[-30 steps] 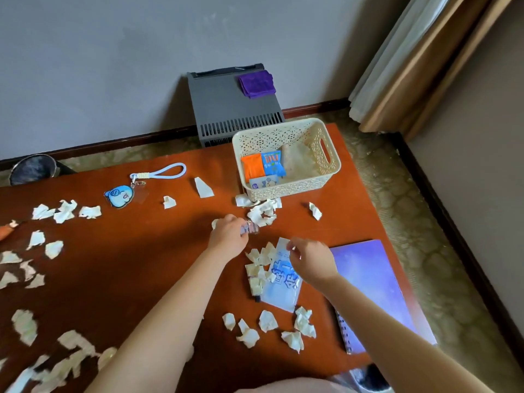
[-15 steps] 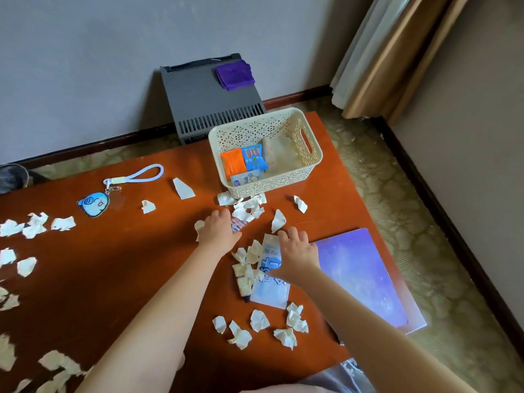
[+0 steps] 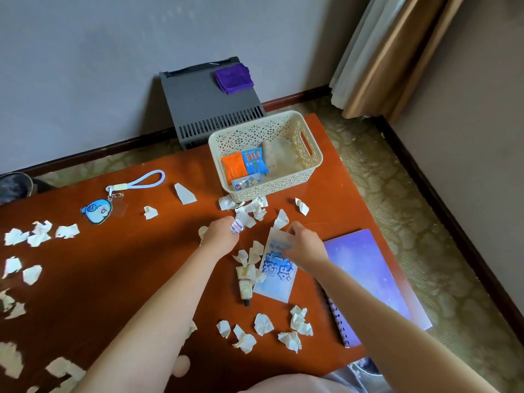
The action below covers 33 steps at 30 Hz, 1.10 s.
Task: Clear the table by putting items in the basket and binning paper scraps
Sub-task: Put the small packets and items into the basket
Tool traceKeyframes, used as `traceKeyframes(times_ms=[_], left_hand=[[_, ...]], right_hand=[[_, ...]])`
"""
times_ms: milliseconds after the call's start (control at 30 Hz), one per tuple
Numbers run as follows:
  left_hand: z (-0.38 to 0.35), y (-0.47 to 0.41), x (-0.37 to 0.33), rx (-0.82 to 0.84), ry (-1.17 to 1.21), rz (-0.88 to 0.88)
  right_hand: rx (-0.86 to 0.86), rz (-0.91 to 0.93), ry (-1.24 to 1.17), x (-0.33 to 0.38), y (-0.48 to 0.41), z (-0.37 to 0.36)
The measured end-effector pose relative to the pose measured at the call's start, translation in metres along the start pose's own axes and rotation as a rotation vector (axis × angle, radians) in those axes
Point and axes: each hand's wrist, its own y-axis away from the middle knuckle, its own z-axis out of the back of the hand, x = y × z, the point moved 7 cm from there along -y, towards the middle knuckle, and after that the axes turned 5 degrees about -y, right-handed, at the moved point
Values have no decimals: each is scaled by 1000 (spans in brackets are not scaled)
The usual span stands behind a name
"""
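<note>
A cream lattice basket stands at the table's far right and holds orange and blue packets. My left hand is closed around a small pink-and-white wrapped item just in front of the basket. My right hand pinches the top edge of a pale blue flat packet lying among paper scraps. A small cream tube with a black cap lies left of the packet. More crumpled scraps sit nearer to me and on the left.
A blue character keychain with a loop strap lies at the far left of the orange-brown table. A purple spiral notebook lies on the right edge. A grey box with a purple cloth stands against the wall. A dark bin sits at far left.
My right hand has moved up to the packet's top edge and taken hold of it. My left hand stays closed on the small wrapped item. The view has shifted slightly.
</note>
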Motion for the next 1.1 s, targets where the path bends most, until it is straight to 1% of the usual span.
traceKeyframes(times_ms=[200,300,433,533,600,700,767,900,1000,1100], left_hand=[[26,14,5,-59,232,-81],[45,25,2,-170,355,-115],[78,40,-14,-336,499,-196],[101,36,-31,-383,539,-235],[113,27,-41,-396,554,-229],[129,13,-53,-407,520,-176],[137,2,-56,-412,481,-146],[150,-19,-50,-414,438,-87],[156,-29,-36,-436,474,-28],[159,-39,-21,-464,538,17]], right_hand=[[-156,140,-414,27,13,42],[-205,164,-593,41,17,60],[-267,217,-767,60,13,88],[-320,275,-842,79,3,114],[-345,316,-878,95,-3,133],[-387,350,-901,117,-20,158],[-396,340,-922,127,-36,167],[-371,341,-879,144,-69,170],[-306,282,-853,153,-96,154],[-286,153,-881,149,-122,130]])
